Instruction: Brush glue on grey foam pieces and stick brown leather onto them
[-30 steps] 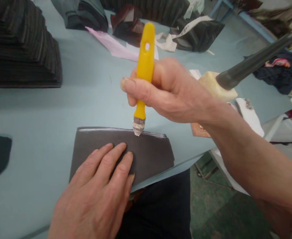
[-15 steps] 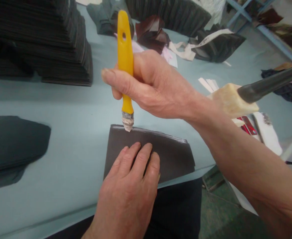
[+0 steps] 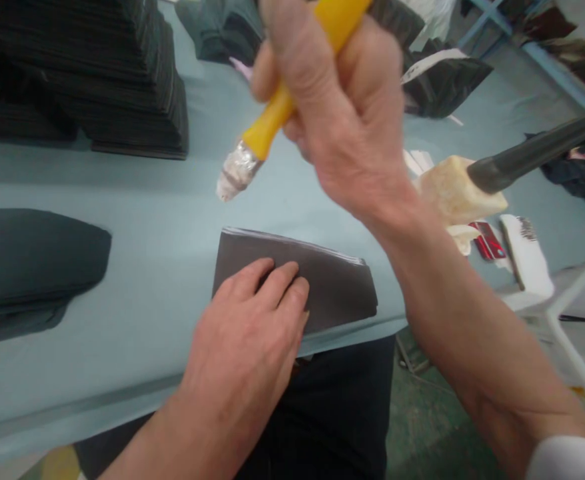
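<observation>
A yellow-handled brush (image 3: 274,120) is gripped in my right hand (image 3: 342,113), raised above the table and slanting down to the left. Its bristle end is caked with a whitish paste and touches nothing. Below it lies a dark brown flat piece (image 3: 337,283), perhaps leather, with thin layered edges and a whitish wet-looking strip along its far edge. My left hand (image 3: 252,320) rests on this piece with fingers stretched out, pressing near its left half. The piece sits close to the table's front edge.
Tall stacks of dark sheets (image 3: 137,80) stand at the back left. A lower dark green pile (image 3: 37,267) lies at the left. Beyond my right forearm are a cream block (image 3: 455,190) with a dark rod, a red packet (image 3: 489,241) and a white brush-like item (image 3: 527,257). The table (image 3: 162,220) is pale blue.
My right hand has lifted the brush off the piece's far edge, up and toward me, tilting it. My left hand stays on the piece, and the view has shifted slightly.
</observation>
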A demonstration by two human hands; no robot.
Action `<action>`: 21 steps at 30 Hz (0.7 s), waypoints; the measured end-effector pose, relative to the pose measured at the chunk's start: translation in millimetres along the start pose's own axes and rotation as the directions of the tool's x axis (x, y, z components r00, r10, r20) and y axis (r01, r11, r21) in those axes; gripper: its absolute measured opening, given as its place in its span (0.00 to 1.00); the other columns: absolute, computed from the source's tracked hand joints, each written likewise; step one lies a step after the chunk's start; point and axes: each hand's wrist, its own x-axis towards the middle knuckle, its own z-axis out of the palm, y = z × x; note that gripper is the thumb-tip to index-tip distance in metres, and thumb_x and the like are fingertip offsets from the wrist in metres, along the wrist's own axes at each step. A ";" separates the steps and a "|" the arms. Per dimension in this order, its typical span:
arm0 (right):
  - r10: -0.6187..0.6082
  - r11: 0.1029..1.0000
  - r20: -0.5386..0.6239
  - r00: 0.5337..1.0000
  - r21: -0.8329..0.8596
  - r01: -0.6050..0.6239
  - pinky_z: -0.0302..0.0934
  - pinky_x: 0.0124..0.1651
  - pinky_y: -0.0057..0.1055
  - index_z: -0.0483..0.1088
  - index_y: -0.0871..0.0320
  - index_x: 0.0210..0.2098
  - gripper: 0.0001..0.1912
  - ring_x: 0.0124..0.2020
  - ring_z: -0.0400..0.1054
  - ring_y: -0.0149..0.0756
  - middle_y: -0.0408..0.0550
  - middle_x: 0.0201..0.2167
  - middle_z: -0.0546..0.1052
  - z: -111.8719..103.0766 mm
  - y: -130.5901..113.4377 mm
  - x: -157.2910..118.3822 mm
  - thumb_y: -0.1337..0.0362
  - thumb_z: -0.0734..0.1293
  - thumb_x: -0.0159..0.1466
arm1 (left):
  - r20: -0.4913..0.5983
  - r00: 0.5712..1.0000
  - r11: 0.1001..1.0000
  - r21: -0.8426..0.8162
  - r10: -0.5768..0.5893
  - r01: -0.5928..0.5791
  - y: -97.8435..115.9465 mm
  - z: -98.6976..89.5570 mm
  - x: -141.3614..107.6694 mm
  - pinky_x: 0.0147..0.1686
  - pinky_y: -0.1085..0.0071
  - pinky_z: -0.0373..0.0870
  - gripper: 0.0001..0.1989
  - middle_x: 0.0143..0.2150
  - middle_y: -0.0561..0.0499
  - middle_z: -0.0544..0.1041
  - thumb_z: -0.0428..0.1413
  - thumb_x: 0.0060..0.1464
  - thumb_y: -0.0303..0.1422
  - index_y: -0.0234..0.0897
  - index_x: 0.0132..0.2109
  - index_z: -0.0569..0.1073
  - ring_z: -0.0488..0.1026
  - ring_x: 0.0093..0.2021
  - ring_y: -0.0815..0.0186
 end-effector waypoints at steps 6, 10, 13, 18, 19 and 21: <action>0.154 0.965 -0.265 0.952 0.249 -0.087 0.39 0.23 0.35 0.75 0.55 0.29 0.24 0.18 0.50 0.27 0.36 0.16 0.57 -59.4 -24.6 -76.9 0.43 0.74 0.71 | 0.150 0.975 0.928 -0.359 0.166 -0.103 -47.2 -24.7 13.9 0.56 0.57 0.81 0.21 0.57 0.45 0.85 0.43 0.71 0.28 0.38 0.53 0.82 0.80 0.55 0.55; 0.273 0.906 -0.181 0.945 0.380 -0.189 0.36 0.18 0.35 0.82 0.53 0.32 0.16 0.15 0.51 0.28 0.39 0.16 0.63 -66.5 -35.8 -124.5 0.48 0.79 0.68 | 0.180 0.956 0.849 -0.517 0.232 -0.109 -78.5 -28.8 21.3 0.61 0.61 0.76 0.20 0.57 0.48 0.86 0.46 0.72 0.33 0.43 0.55 0.82 0.82 0.57 0.60; 0.288 0.885 -0.121 0.950 0.414 -0.215 0.42 0.16 0.32 0.82 0.54 0.32 0.16 0.16 0.56 0.25 0.40 0.22 0.70 -54.0 -41.2 -140.7 0.51 0.76 0.71 | 0.192 0.951 0.832 -0.546 0.243 -0.102 -86.4 -24.5 23.4 0.65 0.61 0.75 0.19 0.59 0.49 0.85 0.48 0.69 0.33 0.44 0.52 0.84 0.81 0.60 0.60; 0.181 0.850 0.057 0.982 0.493 -0.185 0.56 0.21 0.28 0.81 0.56 0.36 0.13 0.19 0.60 0.24 0.40 0.24 0.73 -28.9 -45.1 -141.0 0.57 0.72 0.75 | 0.225 0.927 0.829 -0.542 0.300 -0.136 -85.0 -20.7 24.2 0.70 0.53 0.70 0.18 0.56 0.54 0.86 0.50 0.67 0.40 0.48 0.50 0.85 0.83 0.57 0.59; 0.172 0.851 0.082 0.982 0.490 -0.190 0.57 0.21 0.28 0.81 0.56 0.37 0.13 0.19 0.60 0.24 0.40 0.24 0.73 -25.7 -45.3 -140.0 0.58 0.71 0.76 | 0.238 0.920 0.833 -0.534 0.313 -0.145 -85.0 -21.8 24.3 0.72 0.52 0.68 0.19 0.56 0.55 0.86 0.49 0.67 0.40 0.48 0.50 0.85 0.83 0.57 0.60; 0.163 0.867 0.106 0.981 0.460 -0.194 0.58 0.21 0.30 0.82 0.53 0.37 0.11 0.18 0.59 0.27 0.39 0.24 0.73 -21.4 -46.1 -138.3 0.57 0.71 0.75 | 0.266 0.912 0.851 -0.505 0.314 -0.146 -86.1 -25.1 25.0 0.74 0.52 0.65 0.21 0.59 0.53 0.85 0.47 0.68 0.40 0.46 0.52 0.85 0.81 0.57 0.62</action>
